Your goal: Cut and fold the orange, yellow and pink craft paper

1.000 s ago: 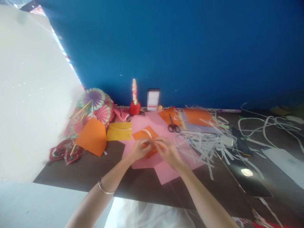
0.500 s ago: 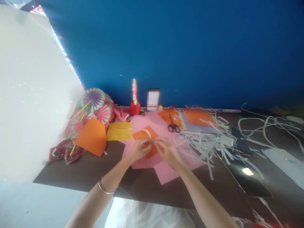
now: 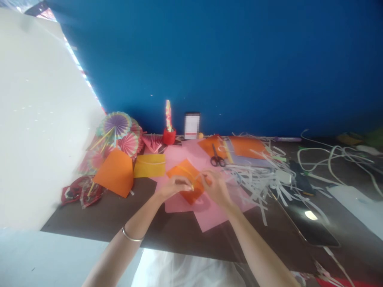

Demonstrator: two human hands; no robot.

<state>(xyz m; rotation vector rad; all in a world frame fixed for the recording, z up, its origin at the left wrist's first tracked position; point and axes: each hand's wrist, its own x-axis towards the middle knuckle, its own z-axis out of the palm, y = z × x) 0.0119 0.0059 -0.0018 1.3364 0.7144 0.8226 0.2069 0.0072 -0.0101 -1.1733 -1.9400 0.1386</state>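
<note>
My left hand (image 3: 175,187) is closed in a pinch over an orange square of paper (image 3: 189,196). A small pale paper strip (image 3: 192,187) shows at its fingertips. My right hand (image 3: 218,189) is a short way to the right, its thumb and fingers curled together and smeared by motion. Faint pale streaks lie by those fingers, too blurred to make out what they hold. Beneath both hands, pink sheets (image 3: 206,219) spread over the dark table. Black-handled scissors (image 3: 218,160) lie just beyond my right hand.
To the right lie a heap of white paper strips (image 3: 257,179), a phone (image 3: 311,223) and white cables (image 3: 335,153). On the left are a yellow sheet (image 3: 149,166), an orange sheet (image 3: 115,173) and folded paper fans (image 3: 115,124). A red pot (image 3: 169,136) stands by the blue wall.
My hands, close together at the fingertips before, have drawn apart. The right has moved slightly right, and the pale curved strip on the orange square no longer shows as clearly.
</note>
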